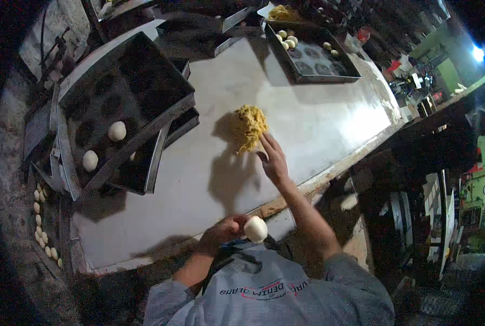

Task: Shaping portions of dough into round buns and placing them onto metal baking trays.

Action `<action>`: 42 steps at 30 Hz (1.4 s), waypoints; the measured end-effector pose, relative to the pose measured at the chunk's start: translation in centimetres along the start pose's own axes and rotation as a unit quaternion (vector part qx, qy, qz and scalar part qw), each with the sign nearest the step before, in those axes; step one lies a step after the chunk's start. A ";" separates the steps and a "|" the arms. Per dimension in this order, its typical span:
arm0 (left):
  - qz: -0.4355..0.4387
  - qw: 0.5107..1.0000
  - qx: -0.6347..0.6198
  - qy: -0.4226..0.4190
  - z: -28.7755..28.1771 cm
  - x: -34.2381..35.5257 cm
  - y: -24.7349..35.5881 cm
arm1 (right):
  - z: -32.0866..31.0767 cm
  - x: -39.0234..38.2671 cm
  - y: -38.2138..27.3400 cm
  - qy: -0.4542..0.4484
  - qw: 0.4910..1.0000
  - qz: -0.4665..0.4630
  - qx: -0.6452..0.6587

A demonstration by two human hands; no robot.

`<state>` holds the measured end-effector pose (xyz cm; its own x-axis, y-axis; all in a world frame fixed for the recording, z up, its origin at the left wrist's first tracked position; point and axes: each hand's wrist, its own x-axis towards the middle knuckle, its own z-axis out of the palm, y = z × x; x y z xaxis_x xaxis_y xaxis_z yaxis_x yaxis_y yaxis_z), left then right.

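Note:
Close to my body, at the table's near edge, my left hand (pixel 226 231) is closed around a smooth white dough ball (pixel 255 230). My right hand (pixel 275 163) reaches over the table with its fingers stretched out, the fingertips at the lower right side of a crumbly yellow mound (pixel 249 126). That mound looks like a soft filling and lies directly on the white tabletop (pixel 199 163). Whether my right fingertips have any of it between them does not show.
At the left, a dark metal tray (pixel 169 114) with round hollows holds two dough balls (pixel 117 131) and rests on other trays. Another tray (pixel 329 79) with several balls stands at the far right. More dough balls (pixel 38 220) lie lower left, beyond the table.

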<state>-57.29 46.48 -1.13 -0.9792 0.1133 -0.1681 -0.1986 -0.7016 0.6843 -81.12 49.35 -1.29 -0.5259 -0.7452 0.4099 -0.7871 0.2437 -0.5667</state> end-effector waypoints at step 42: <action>0.314 0.844 -0.041 0.433 8.9 13.1 -3.6 | -15.5 -0.1 1.5 -0.432 0.827 0.151 0.328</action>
<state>-69.77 56.76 0.51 -0.4856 -0.8315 -0.2698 0.3871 -0.4813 0.7865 -87.21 59.42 8.85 -0.0170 -0.9464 -0.3225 -0.1689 0.3207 -0.9320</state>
